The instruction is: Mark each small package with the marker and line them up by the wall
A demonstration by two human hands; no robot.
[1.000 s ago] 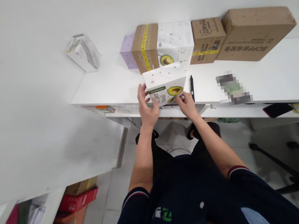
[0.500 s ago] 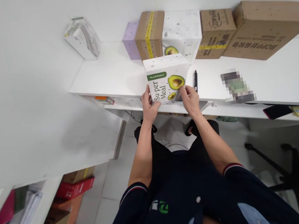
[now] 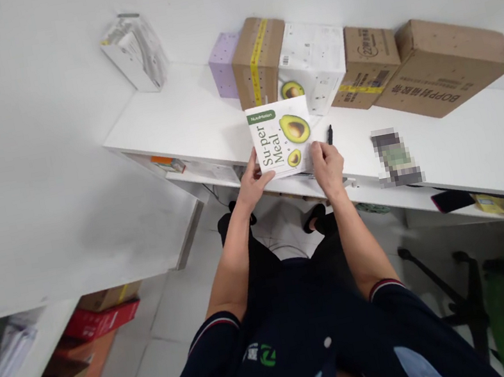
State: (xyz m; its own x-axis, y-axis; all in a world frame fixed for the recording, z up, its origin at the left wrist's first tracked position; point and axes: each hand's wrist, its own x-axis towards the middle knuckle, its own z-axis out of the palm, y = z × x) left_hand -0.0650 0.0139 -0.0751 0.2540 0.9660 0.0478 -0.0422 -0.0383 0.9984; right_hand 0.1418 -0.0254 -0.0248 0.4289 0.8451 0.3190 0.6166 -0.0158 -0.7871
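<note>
A white box (image 3: 279,138) printed "Su-per Meal" with two halved avocados is held over the front edge of the desk, its front facing me. My left hand (image 3: 253,187) is closed on its lower left corner, the thumb lying across the front. At the lower right edge, my right hand (image 3: 328,167) is closed with the fingers curled against the box; part of its grip is hidden. Just beyond that hand a black pen (image 3: 329,134) lies on the desk.
Along the wall stand a lilac box (image 3: 223,67), a taped brown carton (image 3: 259,60), a white avocado box (image 3: 314,57) and two more brown cartons (image 3: 442,67). A blurred-out item (image 3: 395,157) lies on the white desk (image 3: 190,115). Below right is an office chair (image 3: 469,299).
The held box has tipped so its front faces me squarely and its top face no longer shows. My right hand has shifted slightly down and right. The whole view has shifted slightly.
</note>
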